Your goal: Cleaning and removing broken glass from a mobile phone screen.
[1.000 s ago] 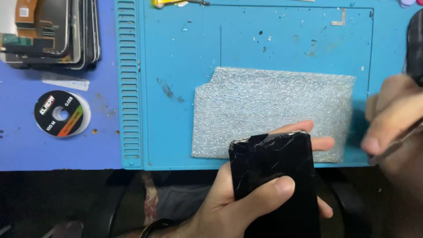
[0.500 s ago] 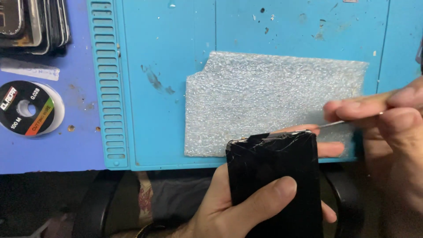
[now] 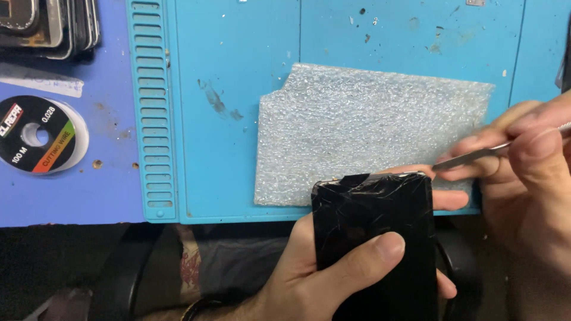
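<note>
My left hand [image 3: 333, 267] is wrapped tight around a cracked black phone [image 3: 375, 238] at the counter's near edge, my right hand [image 3: 529, 178] pinches a thin metal pry tool [image 3: 476, 156] at its top corner, over grey foam sheet [image 3: 369, 131].

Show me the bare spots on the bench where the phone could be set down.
Free: the blue mat between its ribbed strip and the foam sheet, and the band of mat above the foam. The foam's top is also bare. Crowded: the near right, where the left hand holds the phone and the right hand holds a metal tool; far left has a wire spool and stacked screens.
</note>
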